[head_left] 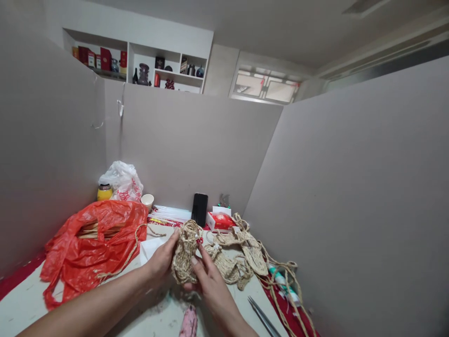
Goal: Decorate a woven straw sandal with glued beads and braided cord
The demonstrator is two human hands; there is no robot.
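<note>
Between my two hands is a small woven straw sandal [183, 257], raised over the table with small red beads near its upper right edge. My left hand [164, 256] grips its left side, fingers partly hidden behind it. On the lower right, my right hand [209, 280] is closed on the sandal, thumb and fingers against the weave near the beads. Just to the right lie another woven straw piece [227, 267] with a white ornament and a flat braided sole [255, 256]. Below my hands is a pink-wrapped handle [189, 322], its far end out of view.
A red plastic bag [115, 262] holding straw lies on the left. Metal tweezers [263, 317] and loose braided rope [280, 281] are at the right. Along the back stand a phone [199, 209], a red tissue pack [220, 221] and a white cup [148, 201]. Grey partitions [189, 140] enclose the table.
</note>
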